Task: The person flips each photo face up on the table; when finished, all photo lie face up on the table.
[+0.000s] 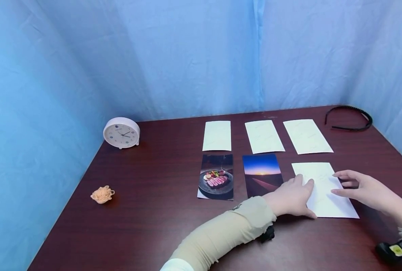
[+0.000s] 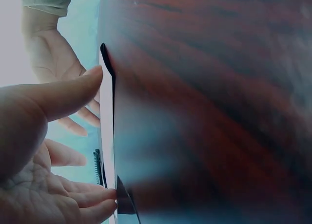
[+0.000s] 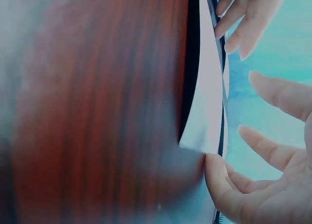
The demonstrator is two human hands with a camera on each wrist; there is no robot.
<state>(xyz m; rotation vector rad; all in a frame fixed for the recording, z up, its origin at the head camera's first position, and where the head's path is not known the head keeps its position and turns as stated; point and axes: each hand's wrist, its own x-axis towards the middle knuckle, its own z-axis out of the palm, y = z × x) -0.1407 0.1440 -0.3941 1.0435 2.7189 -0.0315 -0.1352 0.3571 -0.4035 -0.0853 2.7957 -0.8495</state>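
Observation:
A white sheet like a blank card (image 1: 324, 188) lies at the front right, between both hands. My left hand (image 1: 293, 195) is at its left edge, fingers spread and thumb near the front corner. From the right, my right hand (image 1: 366, 188) reaches over the sheet's other edge with fingers loosely bent and apart. In the right wrist view the sheet (image 3: 207, 102) appears edge-on, slightly bowed, with a finger right at its corner. Left of it lies a sunset photo (image 1: 261, 173), partly hidden by the left hand. A photo of sliced steak (image 1: 216, 178) lies further left.
Behind the photos lie three more white sheets: a left one (image 1: 217, 135), a middle one (image 1: 264, 136) and a right one (image 1: 307, 136). A black headband (image 1: 353, 128) rests at the back right. At left stand a white clock (image 1: 121, 133) and a small peach-coloured basket-like item (image 1: 102, 194).

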